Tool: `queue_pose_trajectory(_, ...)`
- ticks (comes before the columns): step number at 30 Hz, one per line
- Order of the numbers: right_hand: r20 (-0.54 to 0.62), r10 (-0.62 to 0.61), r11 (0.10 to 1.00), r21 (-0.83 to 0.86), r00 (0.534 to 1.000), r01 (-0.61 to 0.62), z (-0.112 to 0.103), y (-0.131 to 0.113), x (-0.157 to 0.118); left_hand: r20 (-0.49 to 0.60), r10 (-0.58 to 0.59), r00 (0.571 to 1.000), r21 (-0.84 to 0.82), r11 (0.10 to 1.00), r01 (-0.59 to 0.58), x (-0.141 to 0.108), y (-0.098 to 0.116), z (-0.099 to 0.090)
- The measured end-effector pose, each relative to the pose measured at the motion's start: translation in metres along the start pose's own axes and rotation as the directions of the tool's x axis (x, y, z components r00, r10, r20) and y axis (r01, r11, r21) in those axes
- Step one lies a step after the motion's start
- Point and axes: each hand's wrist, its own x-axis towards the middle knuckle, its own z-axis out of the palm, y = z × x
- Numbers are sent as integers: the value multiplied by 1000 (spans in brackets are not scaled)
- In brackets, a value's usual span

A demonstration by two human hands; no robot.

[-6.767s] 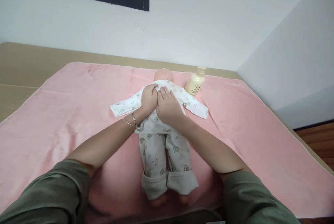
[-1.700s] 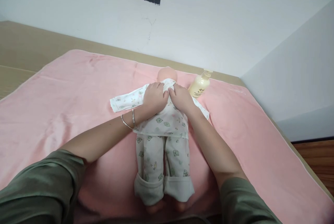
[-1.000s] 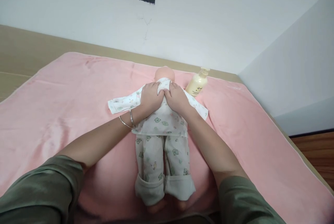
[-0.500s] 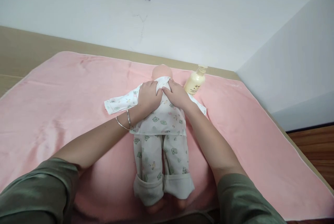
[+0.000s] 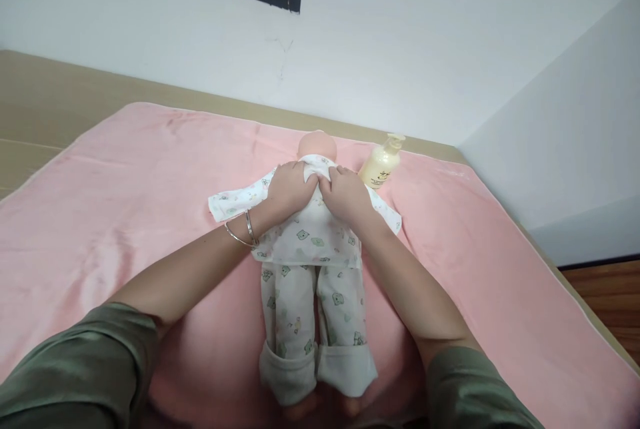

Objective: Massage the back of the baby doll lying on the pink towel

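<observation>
A baby doll (image 5: 320, 236) lies stretched out in a white shirt and trousers with a green animal print. Its bare head (image 5: 318, 145) points toward the wall and shows no face. My left hand (image 5: 291, 188), with silver bangles at the wrist, curves over the doll's left-side shoulder area in view. On the other shoulder rests my right hand (image 5: 350, 194), its fingers bent over the cloth. Both thumbs press side by side on the upper middle of the shirt. The fingertips are partly hidden. Both sleeves spread outward, and the trouser cuffs (image 5: 345, 369) are folded up.
A pale yellow pump bottle (image 5: 381, 162) stands beyond my right hand, close to the doll's head. A pink blanket (image 5: 165, 169) lies under everything, on a tan surface (image 5: 55, 82). White walls (image 5: 380, 49) rise behind and to the right.
My right thumb has moved in beside the left one, with both hands still on the doll's shoulders. The whole view has shifted slightly, so everything appears a little lower and further right.
</observation>
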Motion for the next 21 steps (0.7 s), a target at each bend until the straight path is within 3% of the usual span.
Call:
queue_pose_trajectory(4,-62,-61,998,-3,996,61,6,-7,-6,-12,16,1000,33,999,-16,3,-4,1)
queue_pose_trajectory(9,-68,-45,977,206,997,59,14,12,11,-69,214,974,196,961,-197,-12,4,5)
queue_pose_trajectory(12,-78,-70,959,271,994,89,15,21,18,-74,262,962,245,940,-237,-21,10,5)
queue_pose_trajectory(16,-64,-43,966,254,997,58,11,19,16,-73,171,983,160,974,-158,-18,9,2)
queue_pose_trajectory(21,1,-45,988,150,999,44,5,6,5,56,-52,997,-9,999,52,3,-4,-3)
